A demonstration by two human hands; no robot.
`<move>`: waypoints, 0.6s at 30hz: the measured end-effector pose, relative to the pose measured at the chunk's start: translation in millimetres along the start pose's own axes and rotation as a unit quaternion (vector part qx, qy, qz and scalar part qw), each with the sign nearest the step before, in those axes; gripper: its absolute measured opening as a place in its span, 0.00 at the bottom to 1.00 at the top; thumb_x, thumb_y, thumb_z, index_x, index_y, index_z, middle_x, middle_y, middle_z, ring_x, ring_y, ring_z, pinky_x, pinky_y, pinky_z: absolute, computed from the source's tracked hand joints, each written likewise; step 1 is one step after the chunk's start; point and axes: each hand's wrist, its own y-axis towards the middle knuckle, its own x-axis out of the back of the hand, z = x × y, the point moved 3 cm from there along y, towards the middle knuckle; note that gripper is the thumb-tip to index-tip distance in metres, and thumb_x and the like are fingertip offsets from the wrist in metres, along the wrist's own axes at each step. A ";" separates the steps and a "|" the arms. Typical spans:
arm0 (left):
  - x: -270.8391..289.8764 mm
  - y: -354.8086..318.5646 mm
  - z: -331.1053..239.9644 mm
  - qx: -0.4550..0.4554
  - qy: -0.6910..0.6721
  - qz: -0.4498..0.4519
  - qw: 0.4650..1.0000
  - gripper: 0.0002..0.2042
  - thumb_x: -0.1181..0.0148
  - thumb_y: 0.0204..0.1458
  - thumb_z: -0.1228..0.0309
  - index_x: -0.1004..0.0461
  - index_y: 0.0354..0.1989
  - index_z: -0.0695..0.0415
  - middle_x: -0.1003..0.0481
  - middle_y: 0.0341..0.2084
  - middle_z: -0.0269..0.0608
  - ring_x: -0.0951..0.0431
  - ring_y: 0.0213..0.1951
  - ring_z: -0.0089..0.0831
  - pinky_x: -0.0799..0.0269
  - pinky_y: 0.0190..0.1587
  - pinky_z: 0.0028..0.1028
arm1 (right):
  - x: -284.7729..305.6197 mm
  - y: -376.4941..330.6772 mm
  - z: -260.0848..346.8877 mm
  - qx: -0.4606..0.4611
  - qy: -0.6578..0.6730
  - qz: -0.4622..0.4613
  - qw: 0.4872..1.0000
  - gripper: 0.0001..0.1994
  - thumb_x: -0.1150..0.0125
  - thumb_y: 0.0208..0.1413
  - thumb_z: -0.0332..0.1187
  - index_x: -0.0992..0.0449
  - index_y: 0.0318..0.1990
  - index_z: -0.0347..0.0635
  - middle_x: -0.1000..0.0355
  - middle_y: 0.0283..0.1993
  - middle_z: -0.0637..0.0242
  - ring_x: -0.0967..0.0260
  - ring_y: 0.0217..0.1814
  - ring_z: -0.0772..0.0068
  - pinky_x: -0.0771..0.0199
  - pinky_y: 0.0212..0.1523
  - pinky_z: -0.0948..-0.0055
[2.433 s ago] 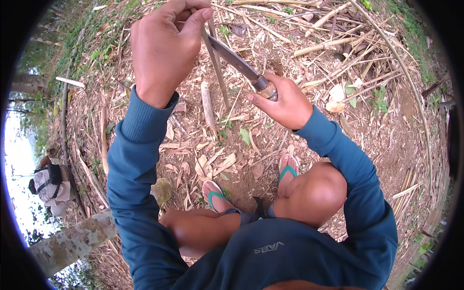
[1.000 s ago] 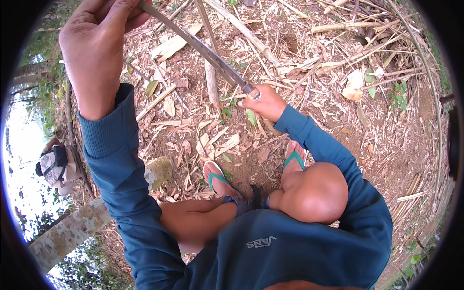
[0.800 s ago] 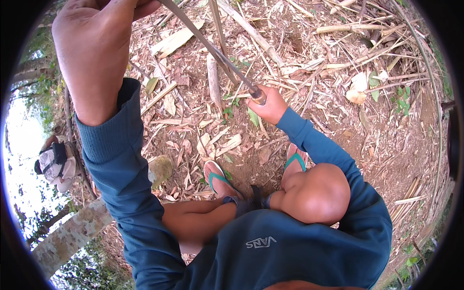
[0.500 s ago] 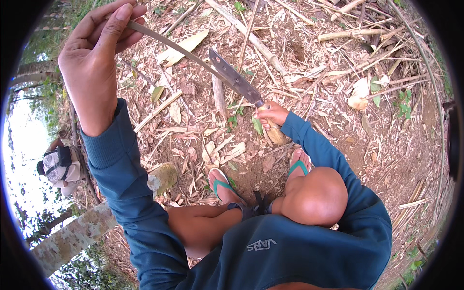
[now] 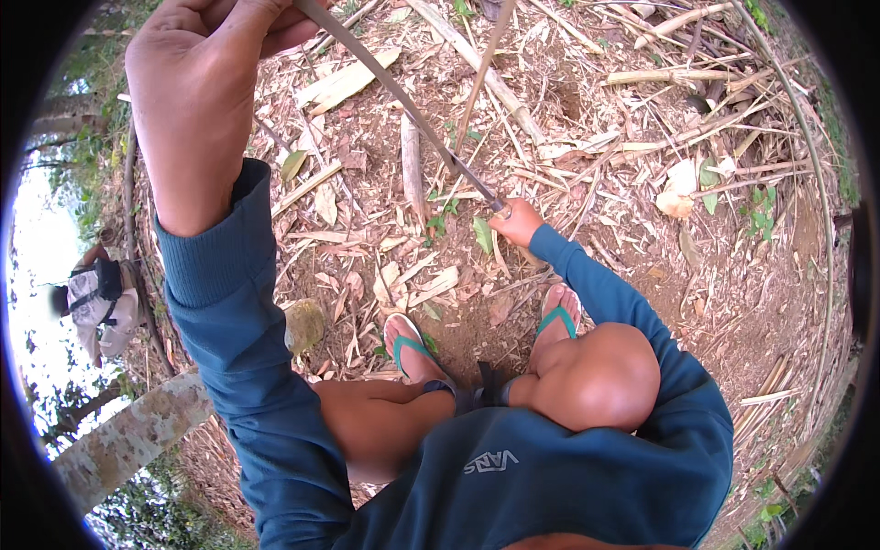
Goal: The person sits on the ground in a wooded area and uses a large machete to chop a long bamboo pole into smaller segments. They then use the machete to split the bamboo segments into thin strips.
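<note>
I squat over littered ground in a dark blue long-sleeved top. My left hand (image 5: 206, 92) is raised close to the camera at the upper left, shut on the upper end of a long thin bamboo strip (image 5: 367, 64). The strip slants down to the right toward my right hand (image 5: 518, 220), which is low near the ground and grips the handle of a long knife (image 5: 472, 183). The blade shows edge-on and lies along the strip, so the two are hard to tell apart. A thin stick (image 5: 481, 73) crosses behind them.
Dry leaves, bamboo slivers and split pieces (image 5: 412, 160) cover the soil. Bamboo poles (image 5: 678, 73) lie at the upper right. My feet wear teal flip-flops (image 5: 408, 344). A mossy stone (image 5: 302, 325) sits by my left knee, a tree trunk (image 5: 128, 440) at lower left, a person (image 5: 101, 298) far left.
My left hand has risen and come nearer the camera with the strip. The knife blade, shown broad-side half a second ago, is now edge-on, and my right hand has shifted slightly up.
</note>
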 end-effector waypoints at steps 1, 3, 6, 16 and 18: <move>6.8 -0.4 4.4 0.020 0.005 0.028 0.999 0.13 0.42 0.60 0.70 0.23 0.48 0.66 0.19 0.39 0.50 0.17 0.42 0.32 0.19 0.44 0.26 | -4.1 4.6 -14.4 -0.035 0.052 0.036 0.997 0.08 0.37 0.54 0.30 0.30 0.29 0.39 0.36 0.16 0.72 0.39 0.14 0.80 0.37 0.17 0.75; 18.4 -3.1 9.7 -0.003 -0.007 0.034 0.999 0.13 0.41 0.60 0.70 0.23 0.48 0.66 0.19 0.39 0.49 0.17 0.42 0.32 0.19 0.44 0.26 | -7.9 6.5 -35.2 -0.133 0.191 0.113 0.966 0.07 0.38 0.55 0.29 0.31 0.30 0.41 0.36 0.16 0.72 0.39 0.14 0.79 0.37 0.17 0.74; 27.7 -2.6 9.7 0.022 -0.009 0.016 1.000 0.13 0.42 0.60 0.70 0.24 0.49 0.66 0.19 0.39 0.49 0.18 0.42 0.31 0.20 0.44 0.25 | -6.5 -2.5 -31.0 -0.184 0.349 0.153 0.906 0.07 0.38 0.56 0.29 0.32 0.36 0.41 0.38 0.18 0.70 0.38 0.16 0.78 0.36 0.17 0.74; -10.2 -13.4 -21.5 -0.022 0.004 -0.074 0.997 0.10 0.40 0.59 0.71 0.23 0.41 0.66 0.19 0.28 0.41 0.22 0.26 0.18 0.24 0.30 0.17 | 23.2 -38.0 60.8 0.164 0.145 -0.072 0.973 0.09 0.35 0.52 0.33 0.26 0.33 0.36 0.31 0.21 0.70 0.32 0.21 0.77 0.29 0.26 0.72; -8.1 -8.5 -21.8 -0.018 0.009 -0.068 0.997 0.10 0.40 0.59 0.71 0.23 0.41 0.67 0.19 0.29 0.41 0.22 0.26 0.18 0.24 0.31 0.17 | 16.6 -26.4 40.6 0.154 0.034 -0.099 0.983 0.09 0.36 0.52 0.33 0.26 0.33 0.36 0.31 0.21 0.70 0.31 0.22 0.77 0.28 0.28 0.73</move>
